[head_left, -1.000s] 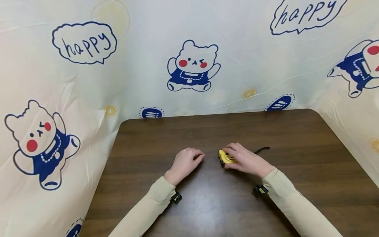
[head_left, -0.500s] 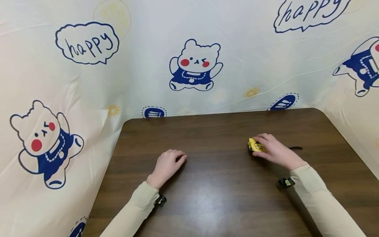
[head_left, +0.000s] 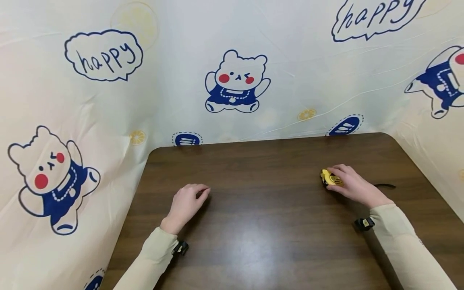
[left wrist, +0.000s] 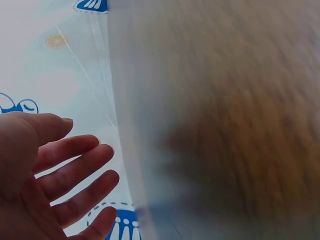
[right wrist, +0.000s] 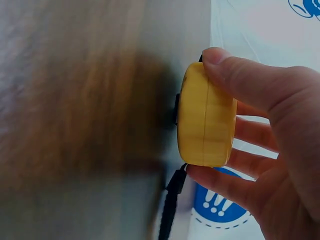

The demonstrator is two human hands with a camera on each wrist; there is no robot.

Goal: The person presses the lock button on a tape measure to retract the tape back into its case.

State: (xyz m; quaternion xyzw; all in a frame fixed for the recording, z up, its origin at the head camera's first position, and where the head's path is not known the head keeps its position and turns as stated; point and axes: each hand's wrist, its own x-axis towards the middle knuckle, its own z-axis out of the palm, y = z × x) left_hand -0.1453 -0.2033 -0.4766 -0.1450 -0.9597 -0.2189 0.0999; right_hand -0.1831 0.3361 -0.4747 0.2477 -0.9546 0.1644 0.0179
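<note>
A yellow tape measure (head_left: 330, 177) with black parts is on the right side of the table, gripped by my right hand (head_left: 353, 183). Seen from the right wrist, the tape measure (right wrist: 206, 120) sits between the thumb and the fingers, its smooth yellow edge facing the camera. A black wrist strap (right wrist: 171, 205) hangs off its end; in the head view that strap (head_left: 385, 185) trails to the right behind the hand. My left hand (head_left: 186, 203) is over the left part of the table and holds nothing. The left wrist view shows its fingers (left wrist: 82, 172) loosely bent and spread apart.
The dark brown wooden table (head_left: 253, 225) has rounded far corners. Behind and beside it hangs a pale cloth (head_left: 174, 88) printed with bears and "happy" bubbles. A small black camera sits on each wrist, such as the left one (head_left: 180, 247).
My right hand has carried the tape measure to the right and slightly away from me, the strap trailing along. My left hand has moved to the left, so the hands are farther apart.
</note>
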